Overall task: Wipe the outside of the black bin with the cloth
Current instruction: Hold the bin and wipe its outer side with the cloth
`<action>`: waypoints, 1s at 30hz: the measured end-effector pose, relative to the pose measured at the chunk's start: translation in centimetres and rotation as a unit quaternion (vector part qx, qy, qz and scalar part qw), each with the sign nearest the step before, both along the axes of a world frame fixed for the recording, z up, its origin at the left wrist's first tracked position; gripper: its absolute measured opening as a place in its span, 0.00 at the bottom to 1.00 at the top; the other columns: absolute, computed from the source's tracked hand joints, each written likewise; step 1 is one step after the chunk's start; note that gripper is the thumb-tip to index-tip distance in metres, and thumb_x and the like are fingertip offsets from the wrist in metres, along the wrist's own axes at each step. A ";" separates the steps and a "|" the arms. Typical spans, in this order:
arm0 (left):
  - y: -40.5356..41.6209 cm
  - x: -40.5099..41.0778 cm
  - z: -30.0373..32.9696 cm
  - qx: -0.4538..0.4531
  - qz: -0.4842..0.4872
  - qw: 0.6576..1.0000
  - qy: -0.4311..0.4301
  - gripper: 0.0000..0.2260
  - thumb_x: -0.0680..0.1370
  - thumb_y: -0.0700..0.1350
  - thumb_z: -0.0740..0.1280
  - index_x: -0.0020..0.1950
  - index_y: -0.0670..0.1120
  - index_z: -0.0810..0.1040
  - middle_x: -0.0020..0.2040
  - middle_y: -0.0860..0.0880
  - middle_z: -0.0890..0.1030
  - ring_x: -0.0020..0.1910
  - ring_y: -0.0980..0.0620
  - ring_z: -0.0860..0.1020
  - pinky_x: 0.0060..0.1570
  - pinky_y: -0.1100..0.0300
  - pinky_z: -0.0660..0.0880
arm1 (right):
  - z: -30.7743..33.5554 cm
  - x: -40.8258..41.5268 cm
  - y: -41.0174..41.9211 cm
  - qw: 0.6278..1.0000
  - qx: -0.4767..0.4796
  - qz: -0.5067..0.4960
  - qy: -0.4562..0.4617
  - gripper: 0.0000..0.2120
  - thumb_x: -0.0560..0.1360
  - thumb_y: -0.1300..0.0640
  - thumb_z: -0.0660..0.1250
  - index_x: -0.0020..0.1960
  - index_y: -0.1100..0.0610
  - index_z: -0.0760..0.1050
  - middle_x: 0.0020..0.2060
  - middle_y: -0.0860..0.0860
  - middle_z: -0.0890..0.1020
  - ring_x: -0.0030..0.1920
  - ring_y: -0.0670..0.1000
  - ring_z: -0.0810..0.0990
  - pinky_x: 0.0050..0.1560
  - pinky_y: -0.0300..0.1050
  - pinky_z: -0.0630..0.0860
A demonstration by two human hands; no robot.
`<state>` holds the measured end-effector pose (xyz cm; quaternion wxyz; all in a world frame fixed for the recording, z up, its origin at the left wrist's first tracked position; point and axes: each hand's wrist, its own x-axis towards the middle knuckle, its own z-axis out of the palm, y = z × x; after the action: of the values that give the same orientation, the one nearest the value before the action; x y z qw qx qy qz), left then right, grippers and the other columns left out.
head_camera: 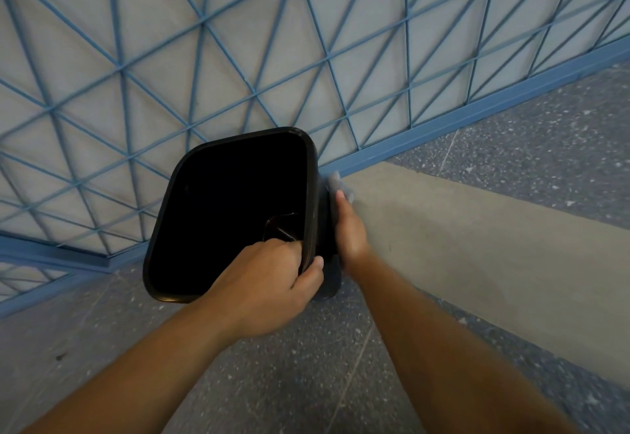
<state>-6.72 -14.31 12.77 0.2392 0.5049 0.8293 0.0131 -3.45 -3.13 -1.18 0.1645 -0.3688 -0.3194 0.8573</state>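
Note:
The black bin [238,147] stands on the floor in the middle of the view, seen from above with its dark inside open to me. My left hand [269,283] grips the near right corner of its rim, fingers inside and thumb outside. My right hand [349,229] lies flat against the bin's right outer wall and presses a pale grey-blue cloth [337,183] against it. Only the cloth's far end shows beyond my fingertips; the rest is hidden under the hand.
A blue metal lattice railing [327,56] with a grey panel behind it runs close behind the bin, its bottom rail [477,114] slanting up to the right. The floor is speckled grey terrazzo [300,365] with a plain grey band [477,235] to the right.

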 end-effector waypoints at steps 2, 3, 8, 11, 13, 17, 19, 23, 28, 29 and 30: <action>0.0 0.1 0.2 -0.006 0.001 1.000 -0.001 0.17 0.81 0.56 0.56 0.37 0.49 0.72 0.30 0.48 0.77 0.29 0.48 0.76 0.35 0.46 0.75 | -0.4 0.7 -1.0 0.999 -0.007 0.026 -0.027 0.27 0.84 0.44 0.54 0.77 0.58 0.67 0.72 0.58 0.74 0.70 0.54 0.74 0.71 0.48 0.71; -0.1 0.1 0.2 -0.007 0.000 1.000 -0.001 0.17 0.81 0.56 0.56 0.37 0.50 0.71 0.30 0.49 0.76 0.29 0.49 0.76 0.34 0.47 0.75 | -0.1 1.1 -2.0 0.999 0.006 0.032 -0.030 0.27 0.84 0.43 0.55 0.77 0.57 0.67 0.72 0.57 0.75 0.68 0.52 0.75 0.66 0.44 0.74; 0.0 -0.4 -0.1 0.008 -0.004 1.000 -0.004 0.17 0.79 0.58 0.55 0.35 0.52 0.69 0.27 0.50 0.74 0.26 0.52 0.74 0.30 0.51 0.74 | -0.1 0.6 -1.9 0.998 0.027 0.015 0.049 0.29 0.81 0.39 0.56 0.79 0.50 0.65 0.74 0.51 0.73 0.74 0.50 0.71 0.77 0.51 0.65; -0.1 -0.3 -0.1 0.008 0.000 1.000 -0.011 0.17 0.80 0.58 0.56 0.37 0.49 0.72 0.29 0.49 0.76 0.28 0.50 0.76 0.33 0.46 0.76 | -0.7 -0.1 -0.1 0.999 -0.031 0.022 0.004 0.28 0.84 0.41 0.54 0.78 0.54 0.65 0.74 0.55 0.73 0.73 0.54 0.72 0.77 0.52 0.65; -0.1 -0.3 -0.1 0.008 -0.003 1.000 -0.006 0.17 0.80 0.57 0.55 0.37 0.49 0.72 0.29 0.49 0.77 0.28 0.50 0.77 0.34 0.47 0.76 | -0.8 0.2 -0.4 0.998 -0.037 0.027 -0.042 0.27 0.83 0.41 0.56 0.75 0.57 0.70 0.67 0.55 0.79 0.64 0.52 0.79 0.67 0.48 0.75; -0.1 -0.5 -0.2 0.014 -0.004 1.000 -0.005 0.17 0.78 0.60 0.54 0.35 0.51 0.70 0.28 0.50 0.75 0.27 0.53 0.75 0.31 0.51 0.74 | -0.8 1.0 -2.2 0.999 -0.020 0.023 -0.036 0.28 0.79 0.38 0.61 0.70 0.55 0.77 0.51 0.45 0.87 0.45 0.40 0.87 0.38 0.30 0.80; 0.0 -0.6 -0.3 0.017 -0.002 1.000 -0.004 0.18 0.77 0.60 0.53 0.34 0.52 0.69 0.28 0.51 0.74 0.27 0.53 0.75 0.31 0.51 0.73 | -1.0 1.1 -1.8 0.998 -0.052 0.018 -0.033 0.27 0.81 0.41 0.60 0.72 0.57 0.75 0.59 0.49 0.85 0.52 0.44 0.86 0.49 0.35 0.81; -0.3 -0.4 -0.3 0.012 0.003 1.000 -0.010 0.18 0.79 0.60 0.54 0.36 0.51 0.71 0.29 0.49 0.76 0.27 0.52 0.76 0.33 0.47 0.75 | -0.2 1.2 -1.6 0.997 -0.048 0.038 -0.044 0.25 0.84 0.46 0.57 0.74 0.59 0.71 0.66 0.55 0.79 0.53 0.48 0.81 0.52 0.39 0.79; -0.2 -0.5 -0.4 0.021 -0.004 1.000 0.002 0.18 0.77 0.61 0.53 0.35 0.51 0.71 0.28 0.50 0.76 0.27 0.54 0.76 0.32 0.50 0.75 | 0.0 1.2 -2.3 0.999 0.012 0.031 -0.026 0.26 0.84 0.44 0.57 0.76 0.57 0.68 0.72 0.56 0.75 0.72 0.54 0.74 0.76 0.56 0.67; -0.2 -0.5 -0.4 0.021 -0.003 1.000 0.002 0.18 0.77 0.61 0.53 0.35 0.51 0.71 0.29 0.50 0.76 0.27 0.54 0.76 0.33 0.49 0.75 | 0.1 1.1 -1.9 0.999 -0.014 0.029 -0.025 0.27 0.83 0.44 0.57 0.77 0.57 0.68 0.72 0.57 0.75 0.72 0.55 0.74 0.76 0.56 0.67; -0.2 -0.5 -0.4 0.020 0.000 1.000 -0.001 0.19 0.77 0.61 0.53 0.36 0.50 0.71 0.29 0.50 0.77 0.28 0.54 0.76 0.33 0.49 0.76 | 0.0 1.2 -1.5 0.998 -0.047 0.029 -0.028 0.26 0.83 0.44 0.57 0.76 0.57 0.68 0.71 0.57 0.76 0.71 0.56 0.74 0.76 0.55 0.66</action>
<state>-7.18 -14.49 12.39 0.2303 0.5093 0.8287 0.0302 -2.25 -4.62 -1.19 0.1134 -0.3906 -0.2934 0.8651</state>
